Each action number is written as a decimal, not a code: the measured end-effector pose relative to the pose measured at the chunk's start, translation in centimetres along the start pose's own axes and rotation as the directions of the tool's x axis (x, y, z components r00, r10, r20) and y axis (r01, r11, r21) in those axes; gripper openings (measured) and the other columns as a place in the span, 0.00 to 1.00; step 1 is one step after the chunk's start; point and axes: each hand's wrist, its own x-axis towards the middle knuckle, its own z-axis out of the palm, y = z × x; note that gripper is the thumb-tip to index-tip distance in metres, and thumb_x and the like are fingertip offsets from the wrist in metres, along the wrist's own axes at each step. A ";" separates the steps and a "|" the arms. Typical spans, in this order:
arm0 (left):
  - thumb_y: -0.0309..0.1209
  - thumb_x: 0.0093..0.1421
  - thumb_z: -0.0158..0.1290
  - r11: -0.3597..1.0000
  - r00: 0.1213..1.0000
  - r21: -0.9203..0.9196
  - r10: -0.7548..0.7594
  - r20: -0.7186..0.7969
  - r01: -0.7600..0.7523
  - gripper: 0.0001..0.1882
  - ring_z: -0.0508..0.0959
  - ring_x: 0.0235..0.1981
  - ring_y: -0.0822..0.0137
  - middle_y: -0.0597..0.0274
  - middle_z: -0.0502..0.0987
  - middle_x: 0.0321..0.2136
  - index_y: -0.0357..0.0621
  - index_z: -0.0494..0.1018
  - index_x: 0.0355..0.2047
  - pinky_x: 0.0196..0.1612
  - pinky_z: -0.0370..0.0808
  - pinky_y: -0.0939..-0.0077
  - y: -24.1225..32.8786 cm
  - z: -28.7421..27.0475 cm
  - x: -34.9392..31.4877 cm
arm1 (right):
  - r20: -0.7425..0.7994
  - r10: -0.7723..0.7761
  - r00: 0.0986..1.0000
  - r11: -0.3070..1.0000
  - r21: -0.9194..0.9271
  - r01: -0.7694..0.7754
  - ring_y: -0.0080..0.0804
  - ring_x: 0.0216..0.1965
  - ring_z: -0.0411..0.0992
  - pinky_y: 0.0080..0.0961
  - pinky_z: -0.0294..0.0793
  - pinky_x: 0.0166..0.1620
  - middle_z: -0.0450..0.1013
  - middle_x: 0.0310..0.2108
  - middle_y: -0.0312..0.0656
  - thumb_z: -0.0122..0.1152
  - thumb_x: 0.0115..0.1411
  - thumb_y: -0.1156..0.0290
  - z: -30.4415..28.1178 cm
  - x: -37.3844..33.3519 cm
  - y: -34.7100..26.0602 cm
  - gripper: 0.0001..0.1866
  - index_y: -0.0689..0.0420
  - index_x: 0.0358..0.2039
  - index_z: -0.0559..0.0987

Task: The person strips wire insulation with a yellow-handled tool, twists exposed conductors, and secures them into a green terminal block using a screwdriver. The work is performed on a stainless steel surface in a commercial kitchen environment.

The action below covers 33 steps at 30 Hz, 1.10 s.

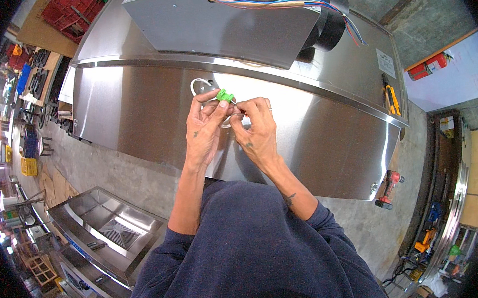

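Connector (225, 96) clamped in left hand (204, 121)!
Right hand (258, 126): can't tell its grip; a tugged white cable (197, 80) could jerk the connector loose.

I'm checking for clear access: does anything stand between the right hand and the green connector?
Nothing visible fully blocks the right hand; its fingertips are close to the right side of the green connector. The left hand holds the connector, its thumb covering part of the lower edge.
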 end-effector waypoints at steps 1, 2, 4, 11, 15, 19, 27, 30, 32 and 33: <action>0.25 0.74 0.59 1.000 1.000 -0.004 -0.006 -0.003 0.006 0.20 0.84 0.51 0.64 0.47 0.82 0.50 0.36 0.67 0.63 0.59 0.82 0.66 0.0 0.0 0.0 | 0.016 -0.001 1.000 1.000 -0.011 0.001 0.38 0.38 0.72 0.37 0.75 0.42 0.73 0.36 0.43 0.69 0.57 0.80 -0.1 0.0 -0.1 0.09 0.61 0.39 0.79; 0.25 0.74 0.59 1.000 1.000 -0.009 -0.007 -0.008 0.007 0.20 0.84 0.51 0.64 0.47 0.82 0.50 0.37 0.67 0.63 0.59 0.82 0.66 0.0 0.0 -0.1 | 0.032 -0.001 0.999 1.000 -0.022 0.002 0.38 0.39 0.72 0.37 0.75 0.42 0.73 0.36 0.43 0.69 0.58 0.80 -0.3 0.1 -0.3 0.09 0.61 0.39 0.79; 0.25 0.74 0.59 1.000 1.000 -0.019 -0.011 -0.019 0.011 0.21 0.83 0.52 0.64 0.47 0.82 0.50 0.37 0.67 0.63 0.58 0.82 0.66 -0.2 0.0 -0.1 | 0.051 0.006 0.999 1.000 -0.027 -0.005 0.39 0.39 0.72 0.38 0.75 0.43 0.72 0.36 0.43 0.69 0.58 0.80 -0.4 0.2 -0.4 0.09 0.61 0.39 0.79; 0.26 0.74 0.58 0.998 0.999 -0.051 -0.040 -0.003 0.040 0.21 0.83 0.52 0.66 0.51 0.82 0.52 0.38 0.67 0.63 0.57 0.82 0.67 -0.4 -0.3 -0.1 | 0.045 0.005 0.999 1.000 -0.014 -0.004 0.40 0.40 0.71 0.38 0.75 0.43 0.71 0.36 0.43 0.69 0.59 0.81 -0.2 0.1 -0.6 0.10 0.62 0.40 0.79; 0.26 0.74 0.58 0.997 0.998 -0.056 -0.053 0.033 0.055 0.21 0.83 0.54 0.66 0.55 0.82 0.55 0.39 0.68 0.64 0.59 0.81 0.67 -0.7 -0.8 0.0 | 0.047 0.012 0.999 1.000 -0.006 -0.012 0.40 0.40 0.71 0.38 0.75 0.44 0.71 0.36 0.44 0.69 0.58 0.81 -0.2 0.1 -0.7 0.10 0.62 0.40 0.79; 0.24 0.72 0.59 0.992 0.996 -0.094 -0.078 0.031 0.080 0.23 0.82 0.54 0.65 0.54 0.81 0.55 0.39 0.68 0.64 0.60 0.81 0.67 -0.7 -0.9 0.0 | 0.063 -0.001 0.998 0.999 -0.036 0.003 0.42 0.40 0.70 0.40 0.74 0.44 0.71 0.36 0.44 0.71 0.57 0.81 -0.2 0.1 -0.8 0.12 0.62 0.41 0.79; 0.19 0.70 0.60 0.997 0.998 -0.051 -0.067 -0.014 0.066 0.25 0.81 0.58 0.61 0.46 0.81 0.52 0.37 0.66 0.64 0.61 0.79 0.65 0.1 -0.6 0.2 | 0.080 -0.062 0.995 0.995 -0.073 0.067 0.46 0.42 0.71 0.41 0.74 0.45 0.72 0.39 0.47 0.70 0.56 0.85 -0.1 -0.4 -0.8 0.16 0.61 0.45 0.80; 0.18 0.69 0.61 0.996 0.998 -0.069 -0.052 -0.037 0.050 0.25 0.81 0.57 0.61 0.47 0.81 0.51 0.37 0.66 0.64 0.61 0.79 0.66 0.0 -0.5 0.1 | 0.108 -0.058 0.992 0.996 -0.060 0.064 0.46 0.42 0.72 0.41 0.75 0.45 0.73 0.41 0.48 0.68 0.57 0.86 -0.4 -0.6 -0.9 0.17 0.61 0.48 0.81; 0.18 0.69 0.60 0.996 0.997 -0.074 -0.050 -0.051 0.046 0.25 0.82 0.57 0.61 0.47 0.82 0.51 0.36 0.66 0.64 0.60 0.80 0.67 0.1 -0.5 0.0 | 0.111 -0.071 0.991 0.995 -0.059 0.078 0.47 0.43 0.72 0.42 0.75 0.45 0.74 0.42 0.48 0.68 0.58 0.86 -0.2 -0.6 -0.8 0.17 0.62 0.48 0.82; 0.18 0.69 0.60 0.996 0.997 -0.068 -0.053 -0.057 0.049 0.25 0.82 0.56 0.61 0.47 0.82 0.51 0.36 0.66 0.64 0.59 0.80 0.67 0.0 -0.5 0.1 | 0.113 -0.078 0.991 0.995 -0.060 0.085 0.47 0.43 0.72 0.42 0.75 0.45 0.74 0.42 0.49 0.68 0.58 0.87 -0.2 -0.7 -0.7 0.17 0.62 0.48 0.82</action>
